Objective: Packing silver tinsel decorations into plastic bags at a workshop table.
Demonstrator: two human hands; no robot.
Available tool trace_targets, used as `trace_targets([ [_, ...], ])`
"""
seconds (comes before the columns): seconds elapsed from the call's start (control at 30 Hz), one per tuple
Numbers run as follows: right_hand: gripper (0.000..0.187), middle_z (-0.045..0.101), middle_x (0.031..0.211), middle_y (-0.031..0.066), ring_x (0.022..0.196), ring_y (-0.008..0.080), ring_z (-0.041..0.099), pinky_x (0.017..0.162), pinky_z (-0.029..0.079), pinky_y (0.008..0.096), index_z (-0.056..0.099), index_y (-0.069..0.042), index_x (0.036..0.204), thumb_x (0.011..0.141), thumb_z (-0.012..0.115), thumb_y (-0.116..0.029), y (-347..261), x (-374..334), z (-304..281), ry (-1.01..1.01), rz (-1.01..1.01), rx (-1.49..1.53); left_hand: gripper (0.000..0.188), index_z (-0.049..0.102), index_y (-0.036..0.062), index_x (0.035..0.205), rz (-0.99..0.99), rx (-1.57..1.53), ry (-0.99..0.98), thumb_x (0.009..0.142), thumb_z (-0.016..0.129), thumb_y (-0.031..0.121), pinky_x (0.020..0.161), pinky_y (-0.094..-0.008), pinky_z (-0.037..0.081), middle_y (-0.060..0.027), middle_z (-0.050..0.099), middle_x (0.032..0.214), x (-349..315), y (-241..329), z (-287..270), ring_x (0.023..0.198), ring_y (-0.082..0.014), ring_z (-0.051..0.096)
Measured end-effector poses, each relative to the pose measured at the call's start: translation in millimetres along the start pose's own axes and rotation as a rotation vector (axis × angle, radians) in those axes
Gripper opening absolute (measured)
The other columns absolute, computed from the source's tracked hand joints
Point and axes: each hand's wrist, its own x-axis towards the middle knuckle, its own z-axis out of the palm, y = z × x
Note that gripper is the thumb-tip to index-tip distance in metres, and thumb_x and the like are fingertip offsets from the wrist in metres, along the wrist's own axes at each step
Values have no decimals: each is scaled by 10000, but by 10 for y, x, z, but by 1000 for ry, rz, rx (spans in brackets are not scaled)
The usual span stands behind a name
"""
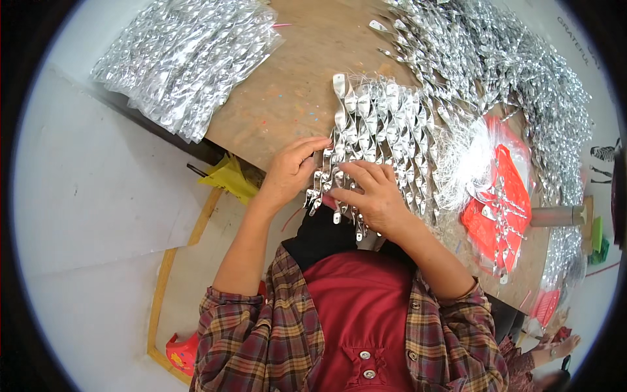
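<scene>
Here, at the left end of the tabletop (pixel 281 85), a flat sheaf of silver twists (pixel 186 62) juts over the edge; at the middle of the near edge lies a panel of spiral silver strips (pixel 372 124), its lower ends reaching past that edge; the left hand (pixel 287 171) rests its fingertips at the panel's left side, and I cannot tell whether finger and thumb pinch it; the right hand (pixel 380 199) lies over the panel's lower part, thumb and fingers apart; right of it sits a tangle of fine pale threads (pixel 467 166); along the far right edge spreads a heap of silver garlands (pixel 470 59); towards the right end lies a red plastic bag (pixel 475 225), small silver spirals (pixel 501 225) on top; beside it is a grey cylinder (pixel 554 217).
</scene>
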Motion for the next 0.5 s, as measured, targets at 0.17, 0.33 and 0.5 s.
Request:
trace_targets([
  [0.17, 314, 540, 1246, 71, 1118, 258, 516, 830, 385, 385, 666, -203, 979, 731, 607, -20, 40, -52, -21, -45, 30, -21, 389, 606, -8, 1135, 53, 28, 42, 783, 453, -75, 926, -332, 450, -158, 619, 1144, 8, 6, 29, 1059, -280, 594],
  [0.33, 316, 531, 1255, 71, 1125, 264, 509, 843, 377, 396, 666, -197, 997, 736, 600, -32, 21, -29, -22, -34, 50, 11, 378, 595, -4, 1186, -51, -42, 10, 845, 433, -19, 977, -304, 407, -120, 608, 1206, -6, 11, 2, 1122, -207, 566],
  [0.5, 343, 527, 1258, 80, 1125, 272, 505, 851, 375, 406, 665, -182, 1023, 725, 597, -27, -6, 117, 91, 11, 51, -4, 381, 558, 3, 1250, -250, -227, 22, 894, 422, 8, 981, -287, 401, -85, 601, 1217, -54, -102, -50, 1134, -152, 541],
])
